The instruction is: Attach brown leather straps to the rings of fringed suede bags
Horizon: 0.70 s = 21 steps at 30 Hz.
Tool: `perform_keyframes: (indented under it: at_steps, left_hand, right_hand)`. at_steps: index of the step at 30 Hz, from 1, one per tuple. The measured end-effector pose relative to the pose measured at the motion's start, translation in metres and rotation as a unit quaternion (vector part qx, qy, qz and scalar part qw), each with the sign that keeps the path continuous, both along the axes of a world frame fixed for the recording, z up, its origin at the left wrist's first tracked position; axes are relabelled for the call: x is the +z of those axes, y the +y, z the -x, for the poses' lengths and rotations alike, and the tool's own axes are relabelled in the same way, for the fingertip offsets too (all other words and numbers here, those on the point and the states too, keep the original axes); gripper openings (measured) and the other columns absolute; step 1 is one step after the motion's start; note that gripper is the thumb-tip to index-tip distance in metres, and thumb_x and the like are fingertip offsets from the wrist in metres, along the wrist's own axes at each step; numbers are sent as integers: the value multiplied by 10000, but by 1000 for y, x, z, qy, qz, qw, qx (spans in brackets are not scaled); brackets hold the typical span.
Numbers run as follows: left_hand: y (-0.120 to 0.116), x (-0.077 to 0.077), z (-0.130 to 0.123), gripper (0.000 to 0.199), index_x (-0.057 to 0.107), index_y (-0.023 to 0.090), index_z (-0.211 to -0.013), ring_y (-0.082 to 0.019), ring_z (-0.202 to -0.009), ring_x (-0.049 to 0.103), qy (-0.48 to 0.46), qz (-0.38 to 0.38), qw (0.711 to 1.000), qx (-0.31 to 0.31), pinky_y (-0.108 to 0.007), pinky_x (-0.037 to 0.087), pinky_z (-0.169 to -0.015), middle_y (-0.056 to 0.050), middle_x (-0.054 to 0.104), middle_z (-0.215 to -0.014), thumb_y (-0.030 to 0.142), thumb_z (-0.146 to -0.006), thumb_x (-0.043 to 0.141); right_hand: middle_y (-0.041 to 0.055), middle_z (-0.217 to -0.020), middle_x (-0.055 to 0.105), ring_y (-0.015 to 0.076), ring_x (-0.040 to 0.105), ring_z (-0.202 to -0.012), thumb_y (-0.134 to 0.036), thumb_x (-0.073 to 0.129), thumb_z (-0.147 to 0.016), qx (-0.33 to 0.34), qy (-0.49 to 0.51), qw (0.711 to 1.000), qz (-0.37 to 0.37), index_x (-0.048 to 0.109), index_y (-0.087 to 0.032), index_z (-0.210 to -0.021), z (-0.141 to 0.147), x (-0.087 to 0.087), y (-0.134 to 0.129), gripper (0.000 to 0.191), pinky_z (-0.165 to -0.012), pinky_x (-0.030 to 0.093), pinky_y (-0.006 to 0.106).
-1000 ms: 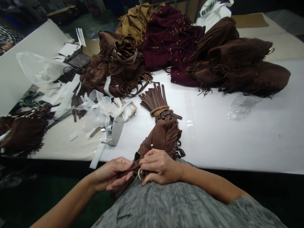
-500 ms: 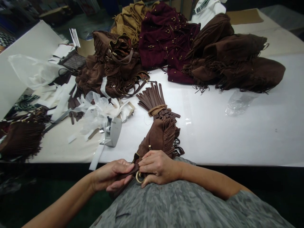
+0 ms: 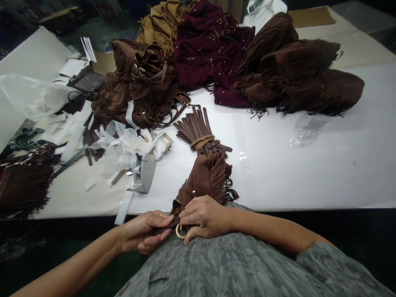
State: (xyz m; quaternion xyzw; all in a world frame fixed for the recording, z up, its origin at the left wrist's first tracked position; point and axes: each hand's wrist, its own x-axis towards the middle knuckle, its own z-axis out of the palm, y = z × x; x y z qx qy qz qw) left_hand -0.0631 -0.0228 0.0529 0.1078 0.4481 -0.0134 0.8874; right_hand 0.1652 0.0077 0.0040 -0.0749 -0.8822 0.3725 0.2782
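A brown fringed suede bag (image 3: 202, 178) lies at the table's near edge, its zipped opening toward my body. My left hand (image 3: 152, 232) pinches a dark brown leather strap (image 3: 168, 225) between thumb and fingers. Close beside it, my right hand (image 3: 200, 218) is closed on the end of the bag around the strap. A gold ring (image 3: 180, 232) shows between the two hands, at the right thumb. What lies under the right fingers is hidden. Just beyond the bag is a bundle of brown leather straps (image 3: 201, 130), tied round with a tan band.
Left of the bag stand a grey tape dispenser (image 3: 144, 173) and crumpled white wrapping (image 3: 122, 142). Brown bags (image 3: 133, 90), maroon bags (image 3: 204, 49) and more brown fringed bags (image 3: 297, 74) are heaped along the back. Clear plastic (image 3: 306, 131) lies on the white table (image 3: 309, 173).
The whole view has shifted a little, so the table's things appear slightly further left. Both hands keep the same hold on the strap and bag, with hardly any movement.
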Motion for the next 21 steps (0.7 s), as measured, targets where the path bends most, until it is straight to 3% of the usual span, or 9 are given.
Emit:
perform_keyframes:
  at_steps: [7, 12, 15, 21]
  left_hand:
    - [-12, -19, 10, 449, 614, 120, -644, -81, -233, 205, -73, 55, 996, 12, -175, 178, -237, 29, 359, -321, 361, -960, 405]
    - [-22, -29, 9, 421, 617, 130, -626, -88, -222, 188, -120, 83, 989, 28, -186, 166, -238, 38, 339, -302, 374, -933, 463]
    - [-22, -30, 5, 436, 608, 129, -572, -85, -218, 190, -132, 69, 989, -2, -193, 147, -236, 35, 329, -293, 423, -887, 538]
    - [-8, -20, 1, 466, 627, 112, -555, -88, -210, 211, -114, 18, 986, -119, -222, 108, -228, 23, 358, -290, 509, -798, 628]
  right_hand:
    - [32, -914, 735, 139, 671, -861, -516, 559, -898, 52, -4, 997, 59, 673, -169, -888, 3, -11, -2, 365, -749, 445, 219]
    - [43, -971, 740, 145, 676, -915, -505, 555, -904, 65, -13, 995, 74, 686, -170, -925, 3, -11, -2, 361, -793, 447, 212]
    - [38, -999, 738, 138, 677, -940, -488, 547, -914, 74, -10, 994, 85, 684, -174, -954, 1, -10, -2, 345, -785, 445, 199]
    - [14, -1018, 737, 122, 688, -922, -467, 554, -917, 96, -25, 989, 109, 682, -188, -988, -3, -6, -3, 315, -687, 426, 178]
